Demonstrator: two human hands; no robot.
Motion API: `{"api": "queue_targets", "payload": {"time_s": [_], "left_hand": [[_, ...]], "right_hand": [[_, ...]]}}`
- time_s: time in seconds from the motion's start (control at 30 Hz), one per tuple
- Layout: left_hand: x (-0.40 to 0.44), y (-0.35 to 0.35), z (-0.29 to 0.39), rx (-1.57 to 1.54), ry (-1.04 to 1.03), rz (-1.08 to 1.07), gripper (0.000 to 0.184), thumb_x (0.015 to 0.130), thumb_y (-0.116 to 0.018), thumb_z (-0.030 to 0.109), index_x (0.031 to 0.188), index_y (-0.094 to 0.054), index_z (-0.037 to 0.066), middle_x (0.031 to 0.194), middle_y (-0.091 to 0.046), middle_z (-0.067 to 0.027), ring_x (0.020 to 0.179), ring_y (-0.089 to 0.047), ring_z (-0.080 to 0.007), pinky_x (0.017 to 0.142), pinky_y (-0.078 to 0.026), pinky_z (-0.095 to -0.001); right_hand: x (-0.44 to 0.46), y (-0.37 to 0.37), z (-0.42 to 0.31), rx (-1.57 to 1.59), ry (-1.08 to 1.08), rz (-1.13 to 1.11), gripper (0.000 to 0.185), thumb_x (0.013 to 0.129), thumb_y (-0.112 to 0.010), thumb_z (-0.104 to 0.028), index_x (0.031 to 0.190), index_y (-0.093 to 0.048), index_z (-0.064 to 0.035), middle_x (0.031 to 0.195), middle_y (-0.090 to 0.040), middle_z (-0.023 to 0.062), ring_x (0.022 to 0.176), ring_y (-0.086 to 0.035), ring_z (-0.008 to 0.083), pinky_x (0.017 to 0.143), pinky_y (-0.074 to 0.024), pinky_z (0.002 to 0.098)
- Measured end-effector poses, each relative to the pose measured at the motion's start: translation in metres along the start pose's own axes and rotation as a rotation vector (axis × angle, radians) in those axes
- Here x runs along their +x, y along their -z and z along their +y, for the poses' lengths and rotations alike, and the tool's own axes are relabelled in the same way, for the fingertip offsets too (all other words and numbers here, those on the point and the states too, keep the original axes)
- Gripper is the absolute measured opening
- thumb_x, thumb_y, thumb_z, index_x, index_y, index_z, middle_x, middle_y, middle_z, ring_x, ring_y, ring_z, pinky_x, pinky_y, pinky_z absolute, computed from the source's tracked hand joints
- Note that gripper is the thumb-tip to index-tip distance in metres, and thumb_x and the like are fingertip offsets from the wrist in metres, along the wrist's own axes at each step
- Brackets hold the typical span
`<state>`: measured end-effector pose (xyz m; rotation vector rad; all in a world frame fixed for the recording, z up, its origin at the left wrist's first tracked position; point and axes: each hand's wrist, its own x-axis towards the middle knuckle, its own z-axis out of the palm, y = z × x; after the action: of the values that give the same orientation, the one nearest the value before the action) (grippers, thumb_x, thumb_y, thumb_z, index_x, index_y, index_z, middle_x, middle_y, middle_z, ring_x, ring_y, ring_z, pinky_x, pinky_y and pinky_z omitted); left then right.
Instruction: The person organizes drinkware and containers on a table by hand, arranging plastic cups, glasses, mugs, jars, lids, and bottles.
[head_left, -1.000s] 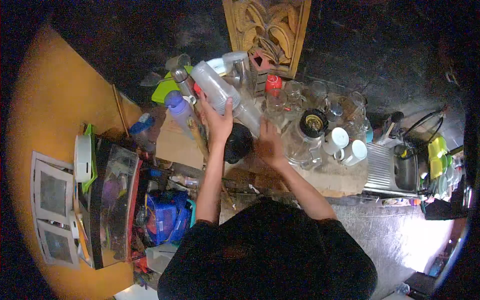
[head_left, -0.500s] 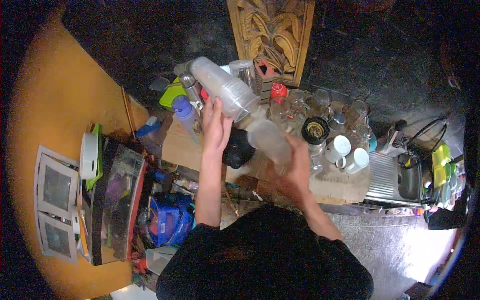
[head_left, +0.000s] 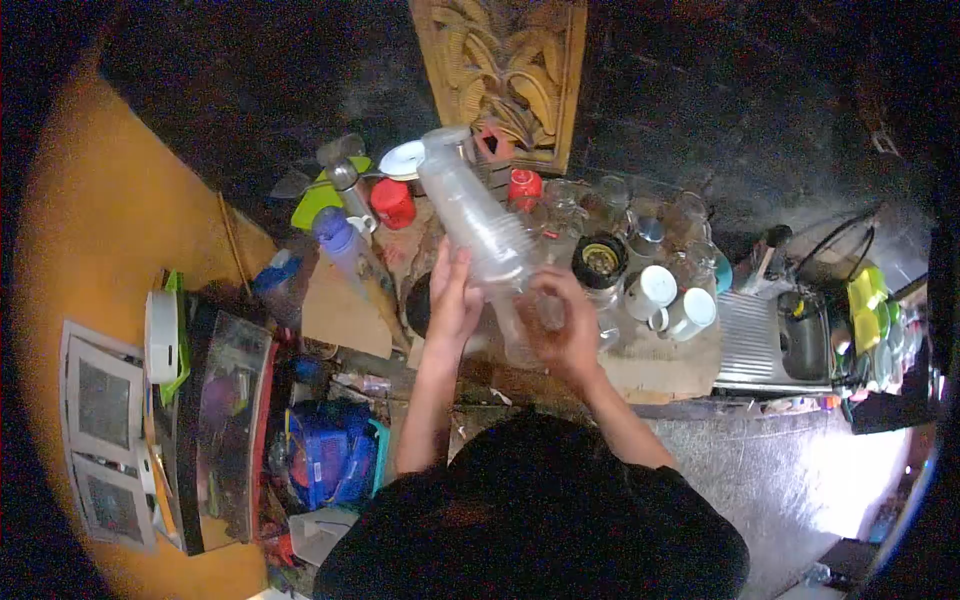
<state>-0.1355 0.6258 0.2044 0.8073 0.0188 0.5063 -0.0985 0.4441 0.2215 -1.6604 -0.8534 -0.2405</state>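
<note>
A long stack of clear plastic cups [head_left: 475, 215] slants across the middle of the view, its lower end towards me. My left hand [head_left: 455, 305] is closed around the lower part of this stack. Close by on the right, my right hand [head_left: 565, 335] is curled around a single clear plastic cup [head_left: 515, 330], partly smeared by motion. This cup is just below the stack's open end; whether the two touch is hard to see. A dark round thing [head_left: 418, 303] is partly hidden behind my left hand.
On the cardboard-covered table [head_left: 655, 372] are white mugs [head_left: 690, 313], a black-topped glass jar [head_left: 600, 262], several glasses, red containers [head_left: 393, 203] and a purple-capped bottle [head_left: 340, 238]. A metal sink [head_left: 805, 345] adjoins at right. A blue basket [head_left: 330, 455] sits low at left.
The stack has swung more upright and shifted slightly right. My right hand has drawn inward with its cup, closer to the stack's lower end. The whole view has shifted a little.
</note>
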Motion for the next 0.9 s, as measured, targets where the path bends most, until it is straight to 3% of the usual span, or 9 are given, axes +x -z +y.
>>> {"api": "queue_targets", "payload": {"time_s": [0.1,0.23,0.3,0.37,0.43,0.6,0.7,0.77,0.9], "left_hand": [[-0.002,0.009,0.002,-0.028,0.058,0.119,0.045,0.111,-0.054,0.026,0.149,-0.04,0.006,0.14,-0.057,-0.0124,0.128,-0.059,-0.0257,0.106,-0.051,-0.0446],[-0.013,0.021,-0.009,0.027,0.038,0.208,0.054,0.108,-0.058,0.032,0.151,-0.039,0.006,0.133,-0.063,-0.0119,0.121,-0.062,-0.0229,0.103,-0.051,-0.0404],[-0.017,0.022,-0.021,0.146,0.035,0.272,0.058,0.107,-0.061,0.034,0.151,-0.038,0.005,0.132,-0.064,-0.012,0.119,-0.062,-0.0218,0.102,-0.051,-0.0389],[-0.021,0.018,-0.036,0.428,0.024,0.17,0.068,0.103,-0.068,0.037,0.152,-0.037,0.002,0.13,-0.066,-0.0118,0.115,-0.062,-0.0208,0.1,-0.05,-0.0363],[-0.024,0.013,-0.049,0.44,0.023,0.227,0.068,0.102,-0.068,0.037,0.152,-0.037,0.002,0.129,-0.066,-0.0121,0.114,-0.063,-0.0211,0.1,-0.05,-0.0361],[-0.025,0.03,-0.05,0.479,-0.018,0.268,0.068,0.102,-0.069,0.035,0.152,-0.037,0.002,0.127,-0.067,-0.0134,0.114,-0.063,-0.0205,0.1,-0.049,-0.0352],[-0.021,0.034,-0.036,0.282,0.008,0.313,0.068,0.104,-0.067,0.034,0.153,-0.033,0.002,0.131,-0.065,-0.0149,0.116,-0.062,-0.0208,0.099,-0.05,-0.0366],[-0.018,0.028,-0.022,0.193,0.015,0.479,0.07,0.105,-0.065,0.033,0.155,-0.028,0.002,0.134,-0.061,-0.0157,0.118,-0.061,-0.022,0.097,-0.053,-0.039],[-0.01,0.025,-0.006,0.191,-0.055,0.423,0.072,0.105,-0.065,0.032,0.156,-0.024,0.002,0.133,-0.06,-0.0156,0.118,-0.062,-0.0225,0.095,-0.054,-0.041]], "right_hand": [[-0.008,0.008,-0.027,-0.025,-0.134,-0.014,0.046,0.078,-0.084,0.0,0.121,-0.068,-0.0043,0.123,-0.056,0.0107,0.103,-0.063,0.024,0.092,-0.0513,0.0322],[-0.014,0.015,-0.029,-0.227,0.025,-0.115,0.05,0.078,-0.083,-0.001,0.126,-0.068,-0.004,0.124,-0.051,0.0115,0.104,-0.06,0.0242,0.091,-0.0512,0.032],[-0.029,0.004,0.004,-0.067,-0.138,-0.007,0.05,0.078,-0.082,-0.002,0.126,-0.068,-0.0028,0.122,-0.052,0.0134,0.107,-0.058,0.0245,0.093,-0.0497,0.0322],[-0.034,-0.01,0.03,-0.177,-0.034,0.014,0.04,0.077,-0.083,-0.001,0.114,-0.068,-0.0008,0.122,-0.051,0.014,0.105,-0.057,0.0235,0.089,-0.0501,0.0322],[-0.029,-0.026,0.04,0.021,-0.054,0.382,0.023,0.08,-0.082,-0.001,0.096,-0.066,-0.0014,0.116,-0.053,0.0144,0.097,-0.06,0.0259,0.08,-0.0511,0.0331],[-0.041,-0.003,0.059,-0.378,0.051,-0.037,0.037,0.083,-0.081,-0.006,0.113,-0.061,-0.0014,0.134,-0.056,0.0134,0.112,-0.062,0.0252,0.089,-0.0522,0.0353],[-0.026,0.005,0.028,-0.227,-0.083,-0.251,0.046,0.086,-0.076,-0.012,0.129,-0.06,-0.0069,0.132,-0.062,0.0156,0.124,-0.059,0.0289,0.105,-0.0482,0.0403],[-0.027,0.001,0.039,-0.032,-0.243,-0.373,0.061,0.081,-0.074,0.004,0.139,-0.056,-0.0077,0.151,-0.051,0.0133,0.136,-0.053,0.0279,0.111,-0.045,0.0385],[-0.024,0.0,0.018,0.152,-0.303,-0.413,0.064,0.081,-0.071,0.008,0.141,-0.052,-0.0026,0.153,-0.047,0.0154,0.137,-0.051,0.0294,0.116,-0.0416,0.0408]]}}
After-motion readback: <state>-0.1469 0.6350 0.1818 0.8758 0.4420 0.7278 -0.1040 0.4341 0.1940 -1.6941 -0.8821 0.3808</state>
